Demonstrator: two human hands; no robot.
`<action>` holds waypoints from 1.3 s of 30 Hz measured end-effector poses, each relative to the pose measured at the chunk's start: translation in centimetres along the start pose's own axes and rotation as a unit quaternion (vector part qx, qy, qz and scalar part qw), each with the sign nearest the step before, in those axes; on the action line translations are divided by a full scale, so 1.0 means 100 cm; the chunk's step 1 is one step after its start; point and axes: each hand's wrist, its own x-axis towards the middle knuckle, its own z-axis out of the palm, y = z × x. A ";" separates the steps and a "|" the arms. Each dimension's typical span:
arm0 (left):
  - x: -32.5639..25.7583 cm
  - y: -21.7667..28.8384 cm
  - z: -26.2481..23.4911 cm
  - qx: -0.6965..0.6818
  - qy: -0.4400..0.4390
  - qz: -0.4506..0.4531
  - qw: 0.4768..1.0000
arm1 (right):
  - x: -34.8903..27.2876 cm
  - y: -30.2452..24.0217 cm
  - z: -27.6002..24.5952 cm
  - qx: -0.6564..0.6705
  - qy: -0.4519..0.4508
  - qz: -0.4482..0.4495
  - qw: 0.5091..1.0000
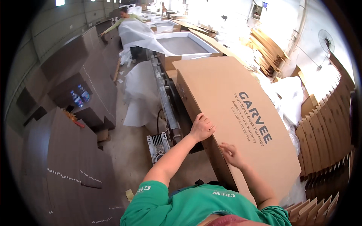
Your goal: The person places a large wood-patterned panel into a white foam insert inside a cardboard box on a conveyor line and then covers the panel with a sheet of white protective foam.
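Note:
A large brown cardboard box (241, 120) with dark print on top lies lengthwise in front of me, its flat top closed. My left hand (203, 128) is closed at the box's left upper edge, fingers curled over the rim. Nearer to me, my right hand (232, 155) rests by the same edge, its fingers loosely bent and apart, holding nothing visible. The box's underside and far side are hidden from view.
Beyond the box, open cartons with white foam edging (184, 43) line a conveyor (164, 90). A motor (158, 147) sits below left. Brown carton stacks (68, 150) carry two bottles (80, 96). Folded cardboard (326, 128) stands right. Another person (130, 19) handles white wrap (139, 35).

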 end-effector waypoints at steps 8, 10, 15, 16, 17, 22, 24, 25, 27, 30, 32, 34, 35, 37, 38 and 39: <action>-0.002 0.004 -0.003 -0.015 -0.029 0.039 0.999 | -0.063 -0.016 0.010 -0.245 -0.026 0.160 0.956; -0.001 0.002 -0.004 -0.025 -0.032 0.036 0.999 | -0.064 -0.008 0.015 -0.260 0.007 0.095 0.961; -0.001 -0.021 0.010 0.019 -0.014 0.039 0.999 | -0.109 -0.001 0.007 -0.222 0.036 0.195 0.955; 0.000 -0.026 0.010 -0.002 -0.021 0.039 0.999 | -0.119 -0.005 -0.003 -0.221 0.039 0.226 0.948; 0.000 -0.035 0.011 0.011 -0.070 0.013 0.997 | -0.131 -0.018 -0.017 -0.226 0.054 0.260 0.937; 0.003 -0.057 0.013 0.021 -0.013 0.026 0.999 | -0.266 -0.025 -0.088 -0.364 0.205 0.505 0.755; 0.016 -0.038 0.026 -0.012 -0.050 0.013 0.999 | -0.357 -0.031 -0.096 -0.418 0.262 0.595 0.635; 0.021 -0.032 0.030 -0.020 -0.049 0.019 0.998 | -0.400 -0.028 -0.082 -0.462 0.300 0.618 0.561; 0.015 -0.036 0.032 -0.012 -0.046 0.021 0.999 | -0.391 -0.067 -0.083 0.089 0.365 0.743 0.554; 0.008 -0.044 0.029 -0.012 -0.035 0.016 0.999 | -0.400 -0.083 -0.030 0.413 0.459 0.535 0.577; 0.008 -0.038 0.023 -0.036 -0.043 0.009 0.998 | -0.401 -0.085 -0.019 0.450 0.481 0.468 0.589; 0.001 -0.043 0.025 -0.043 -0.020 0.016 0.999 | -0.376 -0.090 -0.012 0.436 0.610 0.331 0.573; -0.002 -0.048 0.028 -0.056 0.002 0.024 0.998 | -0.366 -0.092 -0.015 0.439 0.608 0.331 0.573; -0.004 -0.050 0.025 -0.065 0.021 0.000 0.998 | -0.350 -0.102 -0.032 0.466 0.668 0.244 0.527; -0.004 -0.051 0.020 -0.079 0.042 -0.022 0.996 | -0.351 -0.109 -0.043 0.474 0.629 0.192 0.586; -0.006 -0.053 0.025 -0.083 0.043 -0.020 0.995 | -0.365 -0.100 -0.048 0.470 0.632 0.190 0.586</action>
